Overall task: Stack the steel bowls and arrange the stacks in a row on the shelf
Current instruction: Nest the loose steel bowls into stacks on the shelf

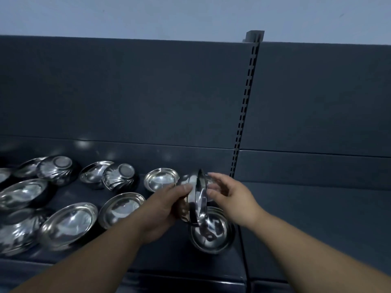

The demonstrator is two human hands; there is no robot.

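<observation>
Your left hand (pixel 167 210) grips tilted steel bowls (pixel 197 199) on edge, ready to nest into the bowl below (pixel 213 231); your right hand (pixel 230 199) steadies them, fingers loosely spread.

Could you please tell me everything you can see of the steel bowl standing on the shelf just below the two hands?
The bowl is round, shiny steel, upright with its mouth open and nothing inside. It stands on the dark shelf at the right end of the bowls, beside the slotted upright. Its rim looks layered, so it may be a stack. Tilted bowls gripped by the left hand dip into it; the right hand steadies them.
</observation>
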